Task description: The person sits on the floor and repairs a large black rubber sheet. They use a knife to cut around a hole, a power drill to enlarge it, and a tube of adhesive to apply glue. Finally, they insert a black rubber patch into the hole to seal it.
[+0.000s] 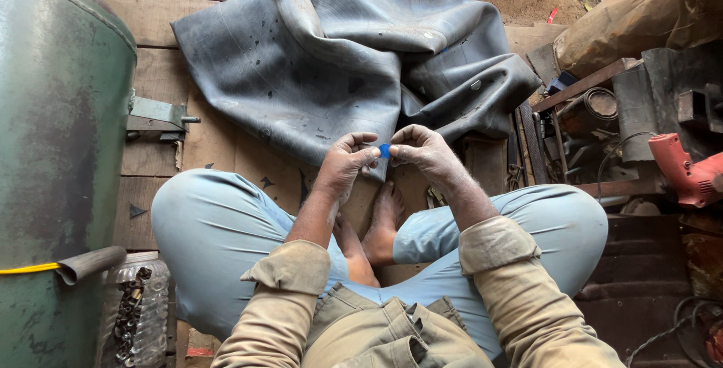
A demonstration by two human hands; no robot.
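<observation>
- Both hands meet over the crossed feet: left hand (348,158) and right hand (423,151) pinch a tiny blue piece (384,149) between fingertips, probably for a close look.
- Crumpled grey inner tube (331,51) lies at 12 o'clock, within reach.

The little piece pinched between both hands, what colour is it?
Blue: the small piece shows clearly in the head view.

sleeves (493,244): khaki-tan, cuffs rolled back at the forearms, dusty, lower centre of frame | shirt (376,334): same khaki cloth, creased, bottom centre | trousers (218,225): pale blue, smooth, spread across the middle of the frame | feet (376,229): bare, centre | hands (343,164): bare, dusted with grime, no gloves
</observation>
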